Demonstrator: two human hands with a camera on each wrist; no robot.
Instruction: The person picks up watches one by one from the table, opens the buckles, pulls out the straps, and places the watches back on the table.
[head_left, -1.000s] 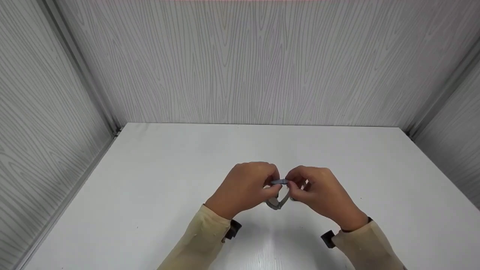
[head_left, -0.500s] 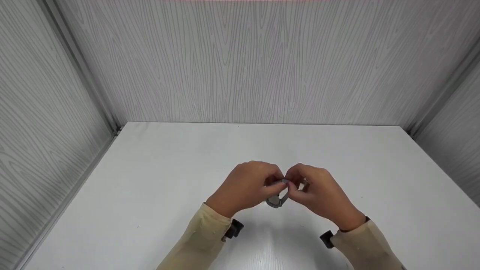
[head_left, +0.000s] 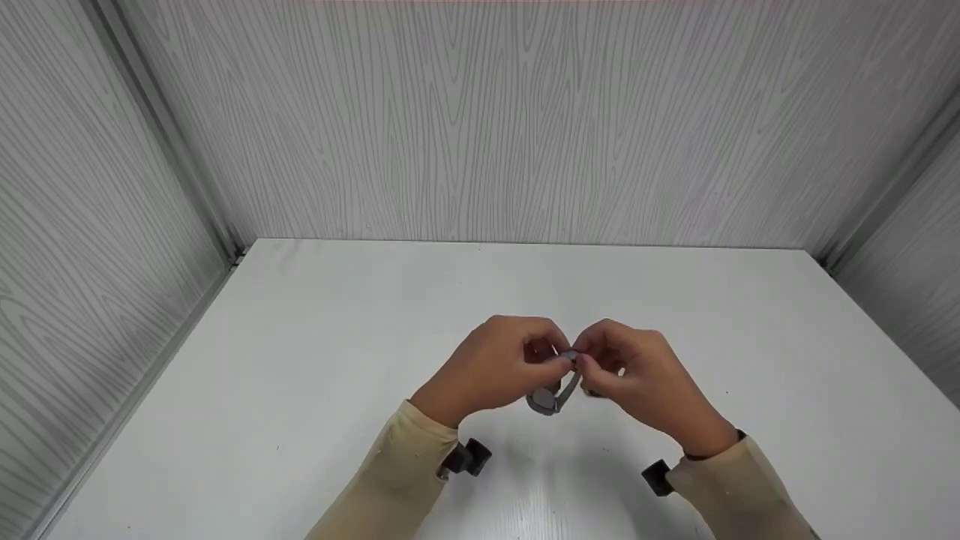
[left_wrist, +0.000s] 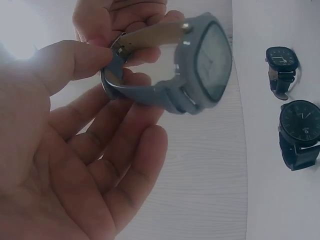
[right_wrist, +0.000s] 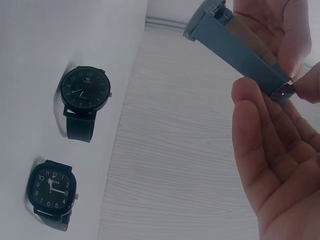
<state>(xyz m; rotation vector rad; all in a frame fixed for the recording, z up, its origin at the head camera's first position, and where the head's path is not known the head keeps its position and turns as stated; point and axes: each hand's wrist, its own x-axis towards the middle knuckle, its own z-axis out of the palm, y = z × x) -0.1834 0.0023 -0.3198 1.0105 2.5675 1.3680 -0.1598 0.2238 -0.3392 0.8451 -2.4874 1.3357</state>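
Observation:
A wristwatch (left_wrist: 175, 97) with a blue-grey strap and pale dial hangs between my hands, its strap closed into a loop. In the head view the watch (head_left: 541, 401) shows below my fingertips. My left hand (head_left: 491, 367) pinches the strap beside the metal buckle between thumb and fingers. Opposite it, my right hand (head_left: 645, 379) pinches the strap at the buckle. In the right wrist view, the strap's outer face (right_wrist: 240, 52) slants down to the fingertips. The other fingers of both hands curl loosely underneath. Fingers partly hide the buckle.
Two black watches lie on the white table (head_left: 337, 337), one with a round dial (right_wrist: 86, 87), the other with a rounded square dial (right_wrist: 52, 187). Wood-grain panels (head_left: 465, 127) stand behind and at both sides. Dark wrist cameras (head_left: 465, 457) hang below the sleeves.
The fingertips of both hands have come together over the strap, covering the part that showed between them. The watch case has swung slightly left, and both hands sit slightly higher in view.

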